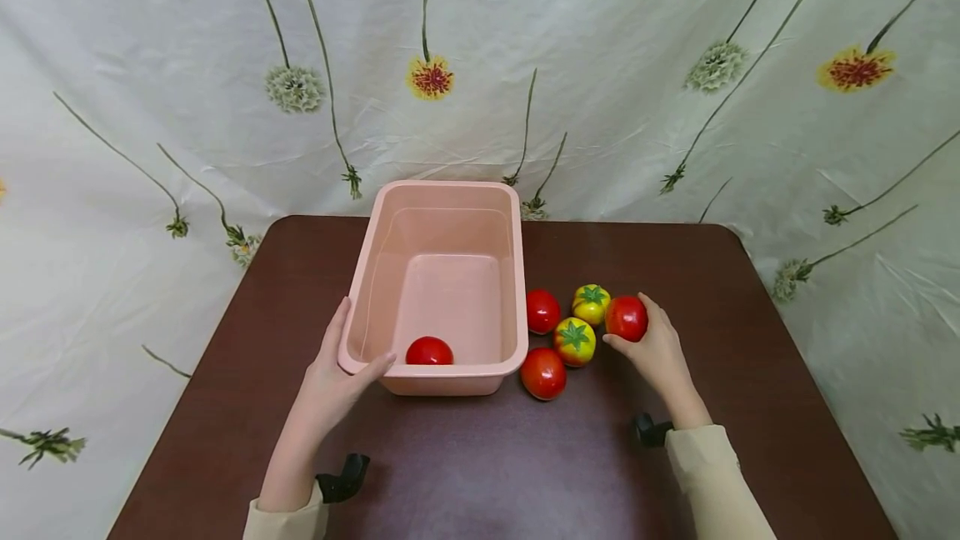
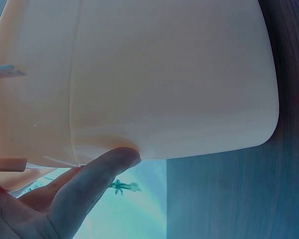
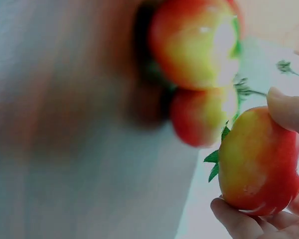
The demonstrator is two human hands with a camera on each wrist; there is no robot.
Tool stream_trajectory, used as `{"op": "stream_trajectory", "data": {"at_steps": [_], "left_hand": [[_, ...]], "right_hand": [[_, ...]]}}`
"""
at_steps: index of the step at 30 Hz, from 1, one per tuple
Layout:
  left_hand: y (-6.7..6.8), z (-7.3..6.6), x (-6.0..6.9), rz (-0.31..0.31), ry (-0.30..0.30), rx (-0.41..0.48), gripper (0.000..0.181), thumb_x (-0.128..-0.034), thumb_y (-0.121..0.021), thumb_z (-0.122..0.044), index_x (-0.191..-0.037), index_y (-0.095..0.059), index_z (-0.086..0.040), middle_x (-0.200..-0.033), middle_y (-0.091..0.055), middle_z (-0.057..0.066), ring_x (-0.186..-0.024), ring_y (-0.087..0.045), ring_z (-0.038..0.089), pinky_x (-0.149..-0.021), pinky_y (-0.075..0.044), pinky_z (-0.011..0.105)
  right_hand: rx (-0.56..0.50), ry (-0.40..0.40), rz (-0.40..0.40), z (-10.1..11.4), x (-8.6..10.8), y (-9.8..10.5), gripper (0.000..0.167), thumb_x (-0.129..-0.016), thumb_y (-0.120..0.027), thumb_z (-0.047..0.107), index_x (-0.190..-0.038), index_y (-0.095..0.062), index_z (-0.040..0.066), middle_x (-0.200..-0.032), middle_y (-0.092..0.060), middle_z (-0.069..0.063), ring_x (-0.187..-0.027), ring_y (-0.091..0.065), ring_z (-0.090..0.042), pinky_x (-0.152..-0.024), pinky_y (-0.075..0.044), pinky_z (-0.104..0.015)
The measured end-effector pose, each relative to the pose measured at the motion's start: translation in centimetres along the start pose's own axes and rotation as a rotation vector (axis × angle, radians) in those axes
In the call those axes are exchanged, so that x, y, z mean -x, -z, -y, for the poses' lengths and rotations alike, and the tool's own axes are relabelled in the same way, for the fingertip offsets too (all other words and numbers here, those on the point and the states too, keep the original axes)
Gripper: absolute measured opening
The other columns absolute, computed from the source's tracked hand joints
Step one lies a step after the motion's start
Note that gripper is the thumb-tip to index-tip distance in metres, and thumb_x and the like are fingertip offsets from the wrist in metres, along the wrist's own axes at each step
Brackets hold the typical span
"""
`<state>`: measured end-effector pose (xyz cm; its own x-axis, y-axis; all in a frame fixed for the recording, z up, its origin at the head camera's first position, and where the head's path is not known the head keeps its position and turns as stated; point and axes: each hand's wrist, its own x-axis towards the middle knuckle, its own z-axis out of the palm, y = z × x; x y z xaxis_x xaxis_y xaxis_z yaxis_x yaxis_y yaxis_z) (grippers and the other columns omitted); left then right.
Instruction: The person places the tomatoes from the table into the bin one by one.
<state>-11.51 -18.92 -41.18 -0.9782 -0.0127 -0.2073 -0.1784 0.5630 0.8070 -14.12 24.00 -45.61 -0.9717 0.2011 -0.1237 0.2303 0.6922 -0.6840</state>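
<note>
A pink plastic bin (image 1: 442, 382) stands on the table, a red tomato (image 1: 429, 351) inside at its near end. My left hand (image 1: 327, 384) grips the bin's near left corner, thumb at the near rim and fingers along the left side. In the left wrist view a finger (image 2: 97, 184) lies against the bin wall (image 2: 174, 79). My right hand (image 1: 660, 350) pinches a tomato (image 1: 626, 319) between thumb and fingers. The right wrist view shows this tomato (image 3: 261, 164) off the table, red and yellow with green leaves pointing sideways.
Right of the bin sit two red tomatoes, one farther back (image 1: 542, 311) and one nearer (image 1: 543, 373). Two yellow tomatoes with green leaf tops, one behind (image 1: 591, 304) and one in front (image 1: 574, 342), lie beside them. A flowered cloth (image 1: 600, 107) hangs behind the dark table (image 1: 465, 465).
</note>
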Motion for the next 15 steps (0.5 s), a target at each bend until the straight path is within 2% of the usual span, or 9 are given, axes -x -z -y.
{"op": "stream_trajectory", "data": {"at_steps": [7,15], "left_hand": [[0.0,0.2,0.0,-0.007,-0.004,0.006,0.104,-0.0853,-0.072,-0.049,-0.158,0.002,-0.039,-0.165,-0.014,0.013,-0.145,-0.027,0.040,-0.111,-0.031,0.065],[0.0,0.1,-0.1,-0.007,-0.008,0.010,0.105,-0.0855,-0.072,-0.048,-0.158,0.003,-0.038,-0.165,-0.012,0.013,-0.146,-0.027,0.040,-0.111,-0.031,0.064]], "right_hand": [[-0.060,0.065,-0.009,2.8,-0.4,0.5,0.091,-0.085,-0.076,0.028,-0.154,-0.023,0.002,-0.154,-0.032,-0.025,-0.135,-0.039,-0.043,-0.107,-0.041,-0.059],[-0.084,0.115,-0.015,5.8,-1.0,0.4,0.091,-0.083,-0.078,0.027,-0.154,-0.026,0.005,-0.154,-0.034,-0.022,-0.134,-0.042,-0.041,-0.105,-0.043,-0.058]]}}
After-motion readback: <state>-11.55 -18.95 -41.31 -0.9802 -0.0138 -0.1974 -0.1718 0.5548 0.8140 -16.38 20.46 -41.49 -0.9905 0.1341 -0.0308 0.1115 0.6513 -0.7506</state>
